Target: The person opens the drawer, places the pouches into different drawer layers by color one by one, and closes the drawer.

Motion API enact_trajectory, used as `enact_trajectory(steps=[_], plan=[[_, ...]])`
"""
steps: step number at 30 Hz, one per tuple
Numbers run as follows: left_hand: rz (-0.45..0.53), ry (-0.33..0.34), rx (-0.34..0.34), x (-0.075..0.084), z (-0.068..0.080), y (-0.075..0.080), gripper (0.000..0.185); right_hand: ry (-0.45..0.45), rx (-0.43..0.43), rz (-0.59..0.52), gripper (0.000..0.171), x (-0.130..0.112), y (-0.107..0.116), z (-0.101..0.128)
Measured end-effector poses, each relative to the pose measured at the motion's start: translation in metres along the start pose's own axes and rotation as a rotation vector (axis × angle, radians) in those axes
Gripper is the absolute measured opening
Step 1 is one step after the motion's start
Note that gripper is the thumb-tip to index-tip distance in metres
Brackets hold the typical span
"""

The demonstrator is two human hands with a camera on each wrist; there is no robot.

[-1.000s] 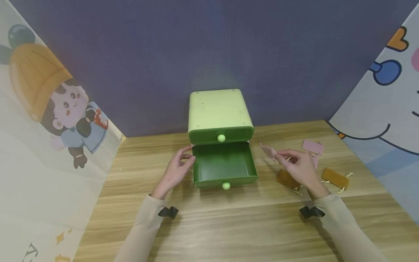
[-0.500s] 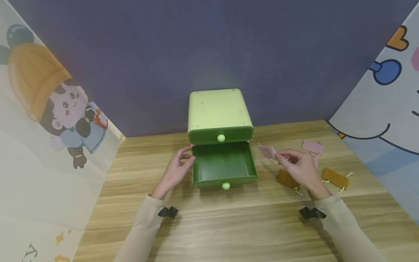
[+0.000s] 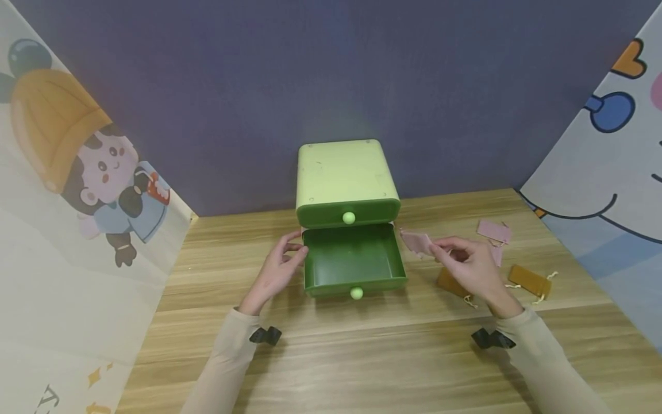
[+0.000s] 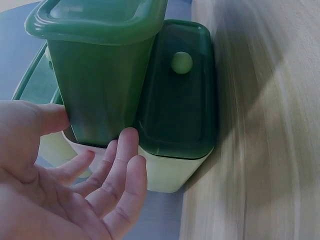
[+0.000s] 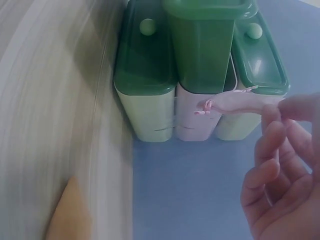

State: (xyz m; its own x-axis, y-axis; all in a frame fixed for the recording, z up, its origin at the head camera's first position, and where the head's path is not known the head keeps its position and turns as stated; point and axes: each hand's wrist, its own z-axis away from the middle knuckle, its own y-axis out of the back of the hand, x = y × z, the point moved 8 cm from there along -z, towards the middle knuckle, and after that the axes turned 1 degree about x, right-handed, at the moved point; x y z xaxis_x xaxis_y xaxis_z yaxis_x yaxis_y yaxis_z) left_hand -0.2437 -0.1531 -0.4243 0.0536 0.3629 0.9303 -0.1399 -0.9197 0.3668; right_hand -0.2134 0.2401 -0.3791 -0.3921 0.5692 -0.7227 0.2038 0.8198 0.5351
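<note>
The green drawer box (image 3: 347, 184) stands in the middle of the table (image 3: 362, 356), against the dark wall. Its lower drawer (image 3: 354, 261) is pulled out toward the person and shows nothing inside.

The left hand (image 3: 276, 270) rests at the left wall of this drawer; the fingers are nearly straight and only touch the plastic, they do not curl round it. In the left wrist view the palm is open beside the drawer's side.

The right hand (image 3: 473, 267) pinches a small pink pouch (image 3: 416, 241) between thumb and fingertips. Compared with one second ago, the pouch has travelled to the left: it was well to the right of the drawer, and now its free end hangs just beside the drawer's right rear corner, not yet over the opening. The left hand has not moved. I judge that the pouch is being carried to the open drawer, and the transfer is almost half finished.

Right of the box, on the table, lie another pink pouch (image 3: 493, 231) and two brown pouches (image 3: 530, 280), one partly hidden under the right hand.
</note>
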Motion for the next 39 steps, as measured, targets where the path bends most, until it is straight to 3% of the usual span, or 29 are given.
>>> enact_trajectory(steps=[15,22,33,39], plan=[[0.008,-0.001,-0.001,0.001,0.001,0.001,0.057,-0.044,-0.061,-0.046,0.012,-0.009,-0.009,0.007],[0.008,-0.001,-0.008,0.002,0.001,0.000,0.057,-0.019,-0.061,-0.066,0.010,-0.017,-0.011,0.007],[-0.008,0.002,-0.005,0.001,0.000,0.001,0.058,0.025,-0.117,-0.237,0.012,-0.034,-0.019,0.008],[-0.005,0.011,-0.005,0.001,0.000,0.001,0.058,0.049,-0.116,-0.207,0.012,-0.043,-0.022,0.006]])
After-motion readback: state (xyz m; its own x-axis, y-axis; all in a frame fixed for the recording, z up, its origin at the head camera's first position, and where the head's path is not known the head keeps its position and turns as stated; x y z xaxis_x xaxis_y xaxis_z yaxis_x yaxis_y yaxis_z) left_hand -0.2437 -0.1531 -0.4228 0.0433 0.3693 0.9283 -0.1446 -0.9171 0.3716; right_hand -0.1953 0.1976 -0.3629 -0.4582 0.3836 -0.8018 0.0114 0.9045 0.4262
